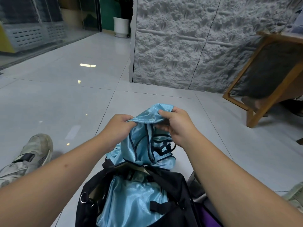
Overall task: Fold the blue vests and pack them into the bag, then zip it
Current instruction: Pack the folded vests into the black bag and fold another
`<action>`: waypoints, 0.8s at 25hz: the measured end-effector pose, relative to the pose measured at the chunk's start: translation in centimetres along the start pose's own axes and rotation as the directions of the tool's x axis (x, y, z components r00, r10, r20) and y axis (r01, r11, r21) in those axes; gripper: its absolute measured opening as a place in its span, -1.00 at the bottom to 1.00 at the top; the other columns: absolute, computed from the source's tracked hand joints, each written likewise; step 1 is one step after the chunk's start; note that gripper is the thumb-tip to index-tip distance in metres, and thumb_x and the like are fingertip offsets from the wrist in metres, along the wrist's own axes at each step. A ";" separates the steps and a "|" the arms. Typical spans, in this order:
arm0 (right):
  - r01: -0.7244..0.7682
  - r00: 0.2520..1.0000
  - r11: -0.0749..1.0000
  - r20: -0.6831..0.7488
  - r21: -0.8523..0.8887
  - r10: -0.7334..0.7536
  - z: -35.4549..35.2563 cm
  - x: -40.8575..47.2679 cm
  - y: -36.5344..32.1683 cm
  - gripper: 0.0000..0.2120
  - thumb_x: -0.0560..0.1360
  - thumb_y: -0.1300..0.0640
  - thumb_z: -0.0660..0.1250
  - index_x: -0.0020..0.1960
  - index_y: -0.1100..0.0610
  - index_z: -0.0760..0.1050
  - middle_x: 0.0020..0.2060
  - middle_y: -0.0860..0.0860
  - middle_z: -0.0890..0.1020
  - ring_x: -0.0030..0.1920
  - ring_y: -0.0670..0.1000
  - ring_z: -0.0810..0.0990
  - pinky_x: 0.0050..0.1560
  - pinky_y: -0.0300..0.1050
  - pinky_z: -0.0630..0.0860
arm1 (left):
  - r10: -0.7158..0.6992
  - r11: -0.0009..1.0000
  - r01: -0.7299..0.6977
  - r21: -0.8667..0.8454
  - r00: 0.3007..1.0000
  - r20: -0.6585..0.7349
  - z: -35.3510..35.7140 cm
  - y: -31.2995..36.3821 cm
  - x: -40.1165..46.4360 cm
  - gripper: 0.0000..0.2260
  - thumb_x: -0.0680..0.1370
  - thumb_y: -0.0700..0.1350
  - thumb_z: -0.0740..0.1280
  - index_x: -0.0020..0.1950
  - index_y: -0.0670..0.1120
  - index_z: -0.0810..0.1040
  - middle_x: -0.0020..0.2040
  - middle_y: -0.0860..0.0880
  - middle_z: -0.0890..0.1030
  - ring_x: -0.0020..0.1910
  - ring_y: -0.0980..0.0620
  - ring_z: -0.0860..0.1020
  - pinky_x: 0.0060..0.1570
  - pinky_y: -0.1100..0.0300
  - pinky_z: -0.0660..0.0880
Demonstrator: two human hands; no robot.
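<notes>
A shiny light-blue vest with dark trim hangs crumpled above the floor, its lower part resting just beyond the bag. My left hand grips its upper left edge. My right hand pinches the upper right edge with thumb and fingers. Below them a black bag lies open on the floor between my arms. More light-blue vest fabric fills its opening.
A grey shoe lies on the pale tiled floor at the left. A wooden chair frame leans at the right by a textured grey wall. A white plant pot stands far back. Purple fabric shows beside the bag.
</notes>
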State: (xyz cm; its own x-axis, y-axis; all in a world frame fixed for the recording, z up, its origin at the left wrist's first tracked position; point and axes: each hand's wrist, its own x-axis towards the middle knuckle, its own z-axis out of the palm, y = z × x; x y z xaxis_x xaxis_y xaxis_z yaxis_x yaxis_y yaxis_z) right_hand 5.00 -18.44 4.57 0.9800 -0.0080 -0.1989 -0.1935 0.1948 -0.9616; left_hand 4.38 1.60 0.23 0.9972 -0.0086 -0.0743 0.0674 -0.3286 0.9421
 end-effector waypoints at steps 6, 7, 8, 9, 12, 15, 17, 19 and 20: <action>-0.039 0.999 0.994 0.021 -0.106 0.041 0.3 -0.2 1.5 -0.87 0.63 0.27 0.36 0.14 0.21 0.63 0.00 0.14 0.76 -0.01 0.15 0.77 -0.02 0.01 0.72 | -0.108 0.993 0.109 -0.050 0.994 0.015 0.8 -1.4 0.1 -0.80 0.47 0.02 0.32 -0.05 -0.04 0.67 -0.13 -0.31 0.62 -0.20 -0.12 0.55 -0.02 -0.17 0.60; -0.039 0.999 0.995 0.027 -0.097 0.042 0.4 -0.2 1.5 -0.86 0.64 0.28 0.34 0.16 0.22 0.62 0.02 0.16 0.76 -0.01 0.16 0.77 -0.02 0.02 0.72 | -0.105 0.994 0.105 0.000 0.994 -0.040 1.2 -1.4 -0.2 -0.83 0.49 0.04 0.35 -0.05 -0.02 0.65 -0.21 -0.20 0.59 -0.22 -0.08 0.52 -0.14 -0.02 0.54; -0.038 0.999 0.997 0.034 -0.074 0.041 0.5 -0.2 1.6 -0.85 0.65 0.30 0.32 0.18 0.25 0.62 0.03 0.18 0.75 0.00 0.18 0.77 -0.03 0.03 0.72 | -0.088 0.994 0.094 0.065 0.993 -0.080 1.5 -1.6 -0.4 -0.83 0.49 0.08 0.40 -0.01 0.03 0.61 -0.21 -0.06 0.59 -0.22 -0.06 0.53 -0.21 0.09 0.46; -0.036 0.998 0.998 0.040 -0.042 0.038 0.6 -0.2 1.6 -0.84 0.65 0.31 0.30 0.19 0.28 0.61 0.05 0.21 0.74 0.01 0.19 0.76 -0.04 0.03 0.72 | -0.073 0.982 0.088 0.166 0.993 -0.094 1.9 -2.0 -0.8 -0.69 0.43 0.15 0.47 0.08 0.05 0.56 -0.12 0.03 0.60 -0.19 -0.01 0.57 -0.21 0.12 0.44; -0.024 0.999 1.000 0.048 0.016 0.023 0.7 0.0 1.7 -0.84 0.65 0.35 0.29 0.17 0.34 0.60 0.06 0.26 0.72 0.02 0.18 0.76 -0.07 0.01 0.72 | -0.081 0.871 0.099 0.481 0.995 -0.058 2.6 -3.9 -1.4 -0.36 0.34 0.05 0.56 0.36 0.06 0.39 0.09 -0.01 0.54 -0.03 -0.04 0.60 -0.10 0.05 0.55; -0.013 0.998 1.000 0.057 0.015 0.013 0.5 0.1 1.9 -0.85 0.65 0.35 0.30 0.17 0.34 0.60 0.05 0.26 0.73 0.00 0.17 0.77 -0.04 0.03 0.71 | -0.199 0.781 0.167 0.602 0.980 -0.014 2.4 -4.6 -1.7 -0.36 0.47 -0.21 0.33 0.53 0.01 0.25 -0.04 -0.04 0.56 -0.13 -0.03 0.56 -0.16 0.06 0.55; -0.012 0.999 1.000 0.034 -0.005 0.012 0.2 0.3 2.0 -0.84 0.65 0.34 0.31 0.18 0.33 0.60 0.06 0.24 0.73 -0.02 0.17 0.77 -0.01 0.06 0.72 | -0.296 0.719 0.189 0.669 0.954 0.048 1.9 -4.3 -1.6 -0.31 0.52 -0.20 0.28 0.61 0.04 0.12 -0.13 -0.01 0.55 -0.19 0.01 0.53 -0.22 0.12 0.48; -0.026 1.000 0.998 -0.001 -0.051 0.026 -0.3 0.6 2.3 -0.84 0.65 0.32 0.32 0.19 0.29 0.60 0.05 0.22 0.73 -0.06 0.16 0.78 -0.02 0.07 0.72 | -0.344 0.679 0.183 0.710 0.935 0.088 1.2 -4.2 -1.3 -0.36 0.55 -0.16 0.26 0.62 0.01 0.16 -0.02 -0.01 0.57 -0.13 -0.01 0.54 -0.15 0.14 0.51; -0.038 0.999 0.995 -0.006 -0.093 0.037 -0.5 0.7 2.6 -0.84 0.65 0.29 0.32 0.19 0.26 0.61 0.05 0.21 0.73 -0.08 0.16 0.78 -0.04 0.08 0.72 | -0.360 0.681 0.190 0.707 0.928 0.098 1.0 -4.2 -1.1 -0.42 0.56 -0.16 0.25 0.59 -0.02 0.23 0.05 -0.02 0.57 -0.09 -0.03 0.55 -0.15 0.14 0.53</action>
State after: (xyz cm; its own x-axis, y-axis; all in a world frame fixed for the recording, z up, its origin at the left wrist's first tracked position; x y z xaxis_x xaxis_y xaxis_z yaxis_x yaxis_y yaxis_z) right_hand 5.11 -18.48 1.85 0.9718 -0.0065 -0.2359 -0.2340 0.1032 -0.9667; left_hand 2.92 2.07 -4.00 0.8977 0.0180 -0.4403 0.2122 -0.8932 0.3963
